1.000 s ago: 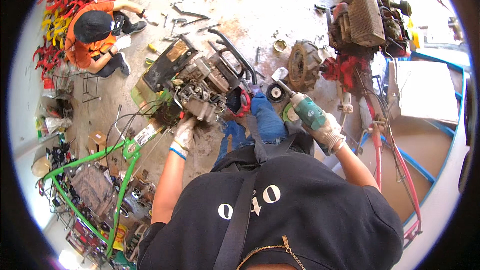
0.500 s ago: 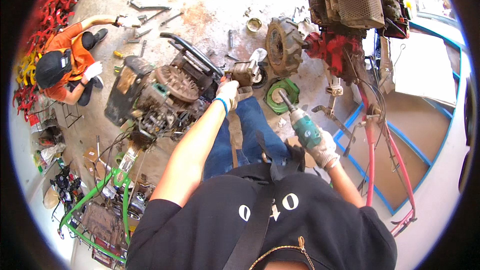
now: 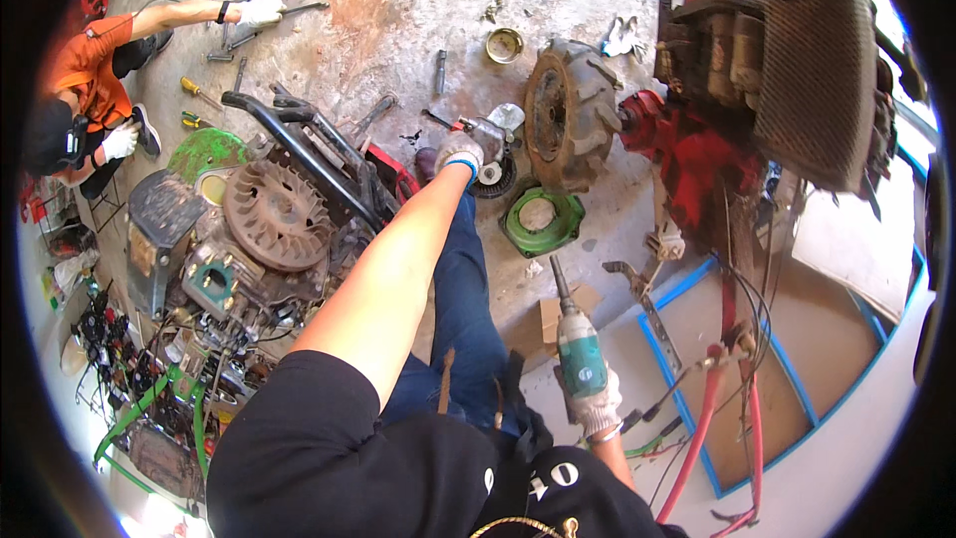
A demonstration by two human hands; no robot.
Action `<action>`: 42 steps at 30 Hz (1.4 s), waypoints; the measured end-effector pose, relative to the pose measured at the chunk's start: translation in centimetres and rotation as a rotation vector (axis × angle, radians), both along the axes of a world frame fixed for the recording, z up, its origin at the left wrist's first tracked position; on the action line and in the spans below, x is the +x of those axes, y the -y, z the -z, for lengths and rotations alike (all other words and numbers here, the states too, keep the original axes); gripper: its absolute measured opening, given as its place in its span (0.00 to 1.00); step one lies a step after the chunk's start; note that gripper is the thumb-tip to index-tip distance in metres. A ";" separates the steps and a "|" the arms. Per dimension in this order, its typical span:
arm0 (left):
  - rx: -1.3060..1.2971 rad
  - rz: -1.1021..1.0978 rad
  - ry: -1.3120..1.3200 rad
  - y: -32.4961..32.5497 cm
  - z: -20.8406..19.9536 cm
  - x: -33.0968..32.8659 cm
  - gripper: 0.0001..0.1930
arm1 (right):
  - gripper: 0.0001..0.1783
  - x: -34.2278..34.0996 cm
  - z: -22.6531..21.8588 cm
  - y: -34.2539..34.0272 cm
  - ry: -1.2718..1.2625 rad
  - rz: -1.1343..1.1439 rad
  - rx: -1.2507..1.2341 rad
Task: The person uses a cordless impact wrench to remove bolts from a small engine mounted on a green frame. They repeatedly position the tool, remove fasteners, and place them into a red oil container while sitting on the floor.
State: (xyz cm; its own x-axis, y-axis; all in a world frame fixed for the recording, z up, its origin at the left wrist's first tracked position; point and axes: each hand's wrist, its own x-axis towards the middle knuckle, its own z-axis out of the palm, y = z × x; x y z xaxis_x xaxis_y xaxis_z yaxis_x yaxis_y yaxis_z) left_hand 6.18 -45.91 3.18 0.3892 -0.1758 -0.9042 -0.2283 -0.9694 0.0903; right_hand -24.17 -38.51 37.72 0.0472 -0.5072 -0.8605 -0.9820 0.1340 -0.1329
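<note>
My left hand (image 3: 459, 150), in a white glove with a blue cuff, reaches far forward and grips a small grey metal engine part (image 3: 491, 132) lying on the concrete floor. A black round part (image 3: 494, 180) sits just below it. My right hand (image 3: 597, 408), also gloved, holds a green power tool (image 3: 578, 351) close to my body, its bit pointing up and forward. A green ring-shaped cover (image 3: 542, 222) lies between the two hands. My blue-trousered leg stretches out under the left arm.
A stripped engine with a finned flywheel (image 3: 277, 214) stands at left. A lugged wheel (image 3: 570, 113) and a red machine (image 3: 697, 154) stand at right. Another person in orange (image 3: 95, 70) crouches at far left among hand tools. Red hoses (image 3: 697, 428) and a blue-edged board (image 3: 737, 339) lie at right.
My left arm has stretched forward from the engine to the small metal part on the floor. My right hand has drawn the green tool back toward my body. My view has swung left.
</note>
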 end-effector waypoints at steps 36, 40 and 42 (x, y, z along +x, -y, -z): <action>-0.541 -0.551 -0.436 -10.0 -16.2 -5.6 0.22 | 0.23 9.7 -1.3 9.4 0.060 -0.524 -0.190; -0.705 -0.758 -0.341 -15.7 -23.0 -3.9 0.23 | 0.21 12.0 -2.7 10.6 0.209 -0.842 -0.237; -0.793 -0.921 -0.375 -19.1 -24.8 -3.3 0.23 | 0.20 13.2 -4.0 10.6 0.254 -1.020 -0.267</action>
State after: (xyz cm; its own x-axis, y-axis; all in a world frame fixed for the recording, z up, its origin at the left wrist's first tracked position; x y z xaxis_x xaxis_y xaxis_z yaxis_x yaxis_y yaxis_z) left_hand 2.84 -26.85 27.94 0.3993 -0.5188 -0.7559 0.6636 -0.4053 0.6288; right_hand -10.93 -49.10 41.69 0.7142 -0.2976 -0.6335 -0.5542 -0.7933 -0.2522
